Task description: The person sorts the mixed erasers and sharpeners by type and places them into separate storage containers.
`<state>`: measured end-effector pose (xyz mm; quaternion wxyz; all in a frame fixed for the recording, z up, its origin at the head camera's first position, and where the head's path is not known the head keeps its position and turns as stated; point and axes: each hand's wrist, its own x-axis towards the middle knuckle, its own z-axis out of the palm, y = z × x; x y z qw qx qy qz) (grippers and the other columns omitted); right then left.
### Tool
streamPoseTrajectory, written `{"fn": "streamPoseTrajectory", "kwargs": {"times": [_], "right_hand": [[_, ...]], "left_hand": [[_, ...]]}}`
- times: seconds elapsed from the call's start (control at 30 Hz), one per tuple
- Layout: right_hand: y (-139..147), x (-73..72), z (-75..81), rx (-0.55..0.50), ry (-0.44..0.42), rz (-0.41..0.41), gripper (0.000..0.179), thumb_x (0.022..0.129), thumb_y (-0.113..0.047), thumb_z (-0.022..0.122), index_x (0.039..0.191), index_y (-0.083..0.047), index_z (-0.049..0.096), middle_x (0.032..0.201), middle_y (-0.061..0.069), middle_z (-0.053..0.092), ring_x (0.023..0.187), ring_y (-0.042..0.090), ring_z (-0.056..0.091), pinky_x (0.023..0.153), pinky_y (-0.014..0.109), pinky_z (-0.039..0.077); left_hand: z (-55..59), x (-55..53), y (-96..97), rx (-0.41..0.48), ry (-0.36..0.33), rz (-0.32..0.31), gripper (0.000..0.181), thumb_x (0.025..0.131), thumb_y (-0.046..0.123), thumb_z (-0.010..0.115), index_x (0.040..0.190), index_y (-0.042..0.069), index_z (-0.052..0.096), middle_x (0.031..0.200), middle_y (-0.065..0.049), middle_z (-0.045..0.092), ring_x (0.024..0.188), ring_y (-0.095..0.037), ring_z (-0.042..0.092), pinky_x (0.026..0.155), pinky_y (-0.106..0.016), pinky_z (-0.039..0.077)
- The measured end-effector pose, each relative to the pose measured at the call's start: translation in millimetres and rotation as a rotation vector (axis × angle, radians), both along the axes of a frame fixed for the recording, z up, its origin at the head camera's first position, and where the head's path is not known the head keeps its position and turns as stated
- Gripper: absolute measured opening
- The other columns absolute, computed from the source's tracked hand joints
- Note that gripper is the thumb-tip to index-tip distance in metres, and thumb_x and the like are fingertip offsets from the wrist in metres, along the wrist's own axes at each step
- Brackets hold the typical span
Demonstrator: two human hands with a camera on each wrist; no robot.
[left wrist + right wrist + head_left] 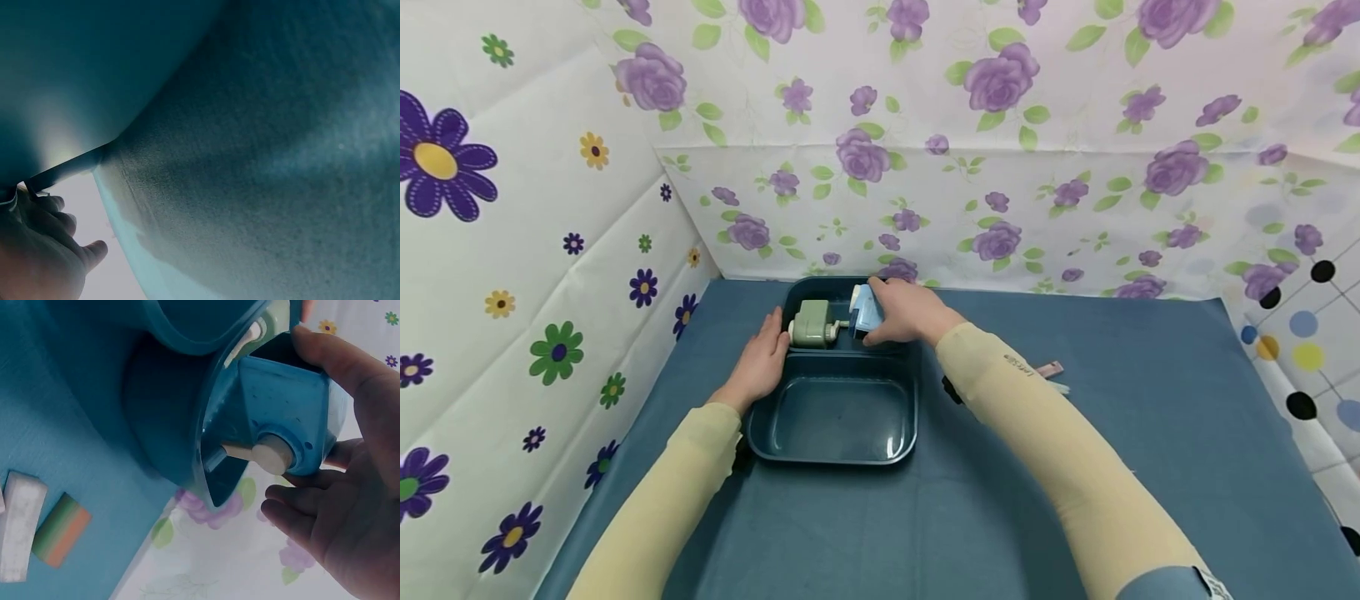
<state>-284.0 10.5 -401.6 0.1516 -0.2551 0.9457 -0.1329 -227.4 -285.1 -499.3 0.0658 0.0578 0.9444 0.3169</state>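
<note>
My right hand (910, 310) grips a blue hand-crank pencil sharpener (867, 312) over the back compartment of a dark teal two-compartment box (831, 460). In the right wrist view, the thumb and fingers hold opposite sides of this sharpener (284, 406), and its beige crank knob (272, 455) faces the camera. A green crank sharpener (811, 323) lies in the same compartment, left of the blue one. Against the box's left side rests my left hand (758, 367), its fingers extended along the wall. The left wrist view shows those fingers (53, 219) close to the rim, partly hidden.
The front compartment (842, 417) shows its bare floor. Right of the box, partly behind the right forearm, lie a pink item (1048, 368) and a pale green one (1060, 387). In the right wrist view are a white block (24, 528) and a green-and-orange block (61, 530).
</note>
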Motion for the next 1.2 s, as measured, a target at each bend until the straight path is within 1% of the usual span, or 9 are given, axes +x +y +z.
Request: {"fn": "streamPoseTrajectory", "kwargs": {"times": [0.1, 0.23, 0.4, 0.53, 0.77, 0.83, 1.0, 1.2], "right_hand": [[-3.0, -2.1, -4.7, 0.040, -0.016, 0.007, 0.106, 0.092, -0.053, 0.082, 0.171, -0.011, 0.025, 0.160, 0.017, 0.046, 0.130, 0.030, 0.055, 0.106, 0.050, 0.051], [-4.5, -7.2, -12.9, 0.068, -0.039, -0.009, 0.105, 0.094, -0.053, 0.081, 0.171, -0.011, 0.024, 0.160, 0.017, 0.046, 0.130, 0.030, 0.054, 0.106, 0.050, 0.050], [-2.1, -17.4, -22.0, 0.062, -0.080, -0.030, 0.103, 0.095, -0.051, 0.079, 0.172, -0.011, 0.023, 0.162, 0.018, 0.044, 0.131, 0.031, 0.054, 0.107, 0.050, 0.049], [-1.7, -23.3, -27.2, 0.062, -0.092, -0.027, 0.101, 0.096, -0.050, 0.079, 0.171, -0.011, 0.024, 0.161, 0.018, 0.045, 0.130, 0.031, 0.054, 0.107, 0.050, 0.049], [-6.7, -24.3, -33.3, 0.065, -0.065, 0.003, 0.100, 0.094, -0.049, 0.081, 0.170, -0.010, 0.029, 0.156, 0.016, 0.051, 0.129, 0.029, 0.055, 0.106, 0.049, 0.050], [-7.4, -24.1, -34.9, 0.066, -0.070, 0.015, 0.099, 0.094, -0.050, 0.081, 0.170, -0.010, 0.031, 0.156, 0.015, 0.052, 0.130, 0.030, 0.055, 0.106, 0.049, 0.051], [-8.4, -24.2, -37.5, 0.055, -0.097, 0.052, 0.094, 0.095, -0.050, 0.080, 0.169, -0.014, 0.036, 0.160, 0.013, 0.050, 0.137, 0.030, 0.053, 0.107, 0.048, 0.051], [-8.2, -25.6, -38.4, 0.029, -0.096, 0.056, 0.090, 0.094, -0.050, 0.082, 0.168, -0.018, 0.040, 0.163, 0.011, 0.048, 0.141, 0.030, 0.049, 0.107, 0.049, 0.050]], "left_hand": [[0.1, -0.7, 0.7, 0.001, -0.004, -0.006, 0.063, 0.120, 0.030, 0.025, 0.172, 0.003, 0.000, 0.178, -0.019, 0.001, 0.164, -0.037, 0.000, 0.131, -0.062, 0.004], [-0.4, -1.2, 1.5, -0.002, -0.008, -0.005, 0.063, 0.120, 0.030, 0.025, 0.172, 0.003, 0.000, 0.178, -0.018, 0.000, 0.164, -0.036, -0.001, 0.131, -0.062, 0.004], [1.9, 0.1, 2.2, -0.002, -0.007, -0.001, 0.063, 0.120, 0.031, 0.024, 0.172, 0.004, 0.000, 0.178, -0.019, 0.001, 0.165, -0.036, 0.000, 0.131, -0.061, 0.004], [2.4, 0.2, 2.8, -0.001, -0.005, -0.001, 0.063, 0.120, 0.032, 0.024, 0.172, 0.004, 0.000, 0.179, -0.018, 0.002, 0.165, -0.035, 0.000, 0.132, -0.060, 0.005], [-1.2, -1.9, 2.6, -0.003, 0.000, 0.002, 0.063, 0.120, 0.032, 0.024, 0.172, 0.004, 0.000, 0.179, -0.017, 0.002, 0.165, -0.035, 0.000, 0.132, -0.060, 0.004], [-2.0, -2.0, 2.7, -0.005, -0.003, 0.003, 0.063, 0.120, 0.031, 0.024, 0.172, 0.004, 0.000, 0.179, -0.017, 0.001, 0.165, -0.035, -0.001, 0.131, -0.060, 0.004], [-1.8, -1.1, 2.7, -0.007, -0.007, 0.011, 0.063, 0.120, 0.031, 0.024, 0.172, 0.005, 0.000, 0.179, -0.016, 0.001, 0.165, -0.033, -0.001, 0.132, -0.059, 0.004], [-2.5, -1.6, 0.2, -0.016, -0.002, 0.012, 0.063, 0.120, 0.032, 0.024, 0.172, 0.005, 0.000, 0.179, -0.017, 0.002, 0.165, -0.034, 0.000, 0.132, -0.060, 0.005]]}}
